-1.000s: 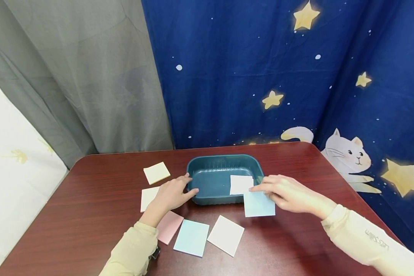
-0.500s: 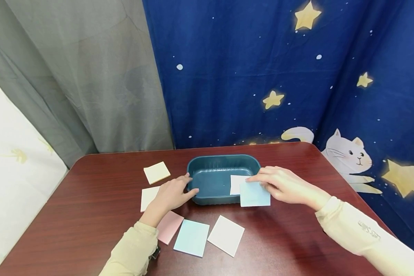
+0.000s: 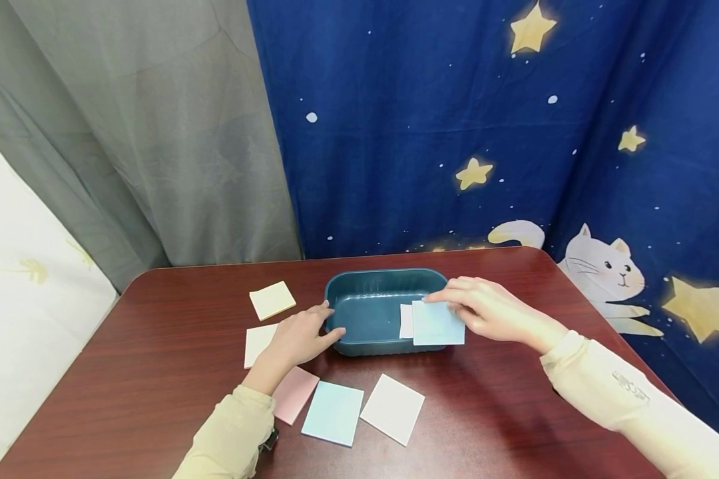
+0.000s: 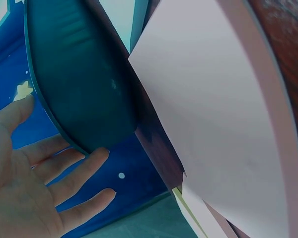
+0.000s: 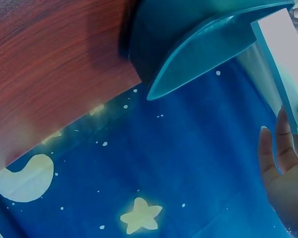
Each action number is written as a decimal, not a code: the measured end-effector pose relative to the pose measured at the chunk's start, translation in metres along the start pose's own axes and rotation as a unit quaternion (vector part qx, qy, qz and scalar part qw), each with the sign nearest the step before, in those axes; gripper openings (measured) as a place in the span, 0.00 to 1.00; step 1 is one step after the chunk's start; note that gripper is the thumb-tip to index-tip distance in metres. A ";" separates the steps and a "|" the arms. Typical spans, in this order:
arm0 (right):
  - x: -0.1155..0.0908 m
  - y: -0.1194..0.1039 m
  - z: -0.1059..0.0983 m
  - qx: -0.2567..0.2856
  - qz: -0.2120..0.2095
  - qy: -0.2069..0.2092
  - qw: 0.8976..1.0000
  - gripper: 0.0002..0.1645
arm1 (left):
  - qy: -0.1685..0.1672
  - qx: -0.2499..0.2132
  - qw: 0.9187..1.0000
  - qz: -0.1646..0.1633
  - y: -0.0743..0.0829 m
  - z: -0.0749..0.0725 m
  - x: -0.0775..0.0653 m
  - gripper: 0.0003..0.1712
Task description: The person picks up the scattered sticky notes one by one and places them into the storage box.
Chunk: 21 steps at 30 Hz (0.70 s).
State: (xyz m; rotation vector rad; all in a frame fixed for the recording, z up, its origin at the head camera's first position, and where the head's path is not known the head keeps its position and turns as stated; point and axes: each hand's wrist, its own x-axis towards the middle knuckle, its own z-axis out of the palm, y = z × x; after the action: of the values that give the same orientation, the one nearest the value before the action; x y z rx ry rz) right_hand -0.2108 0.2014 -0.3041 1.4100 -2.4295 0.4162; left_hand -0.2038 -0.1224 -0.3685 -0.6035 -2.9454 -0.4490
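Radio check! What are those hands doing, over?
Right hand pinching blue pad above teal bin. Left hand touching bin's left end. White pad inside bin, partly hidden.

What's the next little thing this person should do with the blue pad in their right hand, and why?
Probably lower the blue pad into the bin and let go: the right hand holds it up at the bin's right end, a white pad already sits inside, and the left hand touches the left end.
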 end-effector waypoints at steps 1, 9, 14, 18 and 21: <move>0.001 0.001 0.000 0.002 -0.001 0.002 1.000 0.25 | 0.000 0.000 1.000 0.000 0.000 0.000 0.000 0.31; 0.008 0.007 -0.002 0.006 0.006 0.008 1.000 0.25 | -0.005 0.000 1.000 -0.002 0.001 -0.001 0.000 0.32; 0.012 0.011 -0.002 0.011 0.018 0.007 1.000 0.24 | -0.008 0.005 1.000 0.000 0.001 -0.002 0.000 0.32; 0.014 0.013 -0.001 0.008 0.032 0.004 0.999 0.24 | -0.008 0.006 1.000 0.001 0.001 -0.003 -0.001 0.32; 0.016 0.015 0.000 0.005 0.040 0.001 0.999 0.23 | -0.009 0.005 1.000 -0.001 0.000 -0.003 -0.001 0.32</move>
State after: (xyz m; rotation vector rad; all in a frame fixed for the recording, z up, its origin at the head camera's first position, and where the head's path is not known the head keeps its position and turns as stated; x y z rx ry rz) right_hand -0.2317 0.1966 -0.2992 1.3187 -2.4918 0.4481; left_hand -0.2028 -0.1232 -0.3660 -0.6073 -2.9631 -0.4309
